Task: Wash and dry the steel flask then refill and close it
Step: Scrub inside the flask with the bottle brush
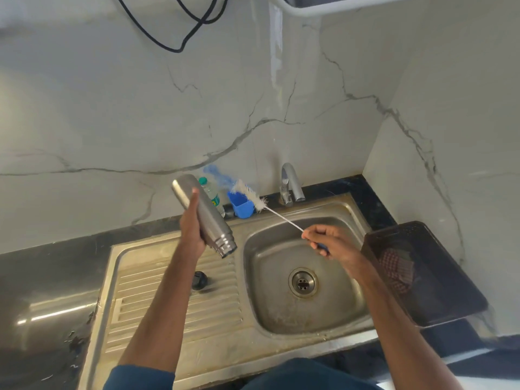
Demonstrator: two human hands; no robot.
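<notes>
Currently, the left-hand fingers are wrapped around the cylindrical brushed-steel flask, grasping its body near mid-length. The left hand is raised above the ribbed draining board of the stainless-steel sink, with the forearm extended forward from a blue sleeve. The flask's long axis runs diagonally: closed base up and to the far left, stepped open neck down and to the right, toward the basin edge. The flask is held in the air, in contact with the hand only.

The right-hand fingers pinch the thin wire stem of a long bottle brush with white bristles; its blue handle end lies in the palm. The right hand hovers over the basin, above the round drain. The brush points up and to the left, with its bristle head apart from the flask's neck and in front of a blue plastic cup.

A small black cap lies on the draining board below the flask. A chrome tap stands behind the basin. A dark tray holding a checked cloth sits to the right on the black worktop.
</notes>
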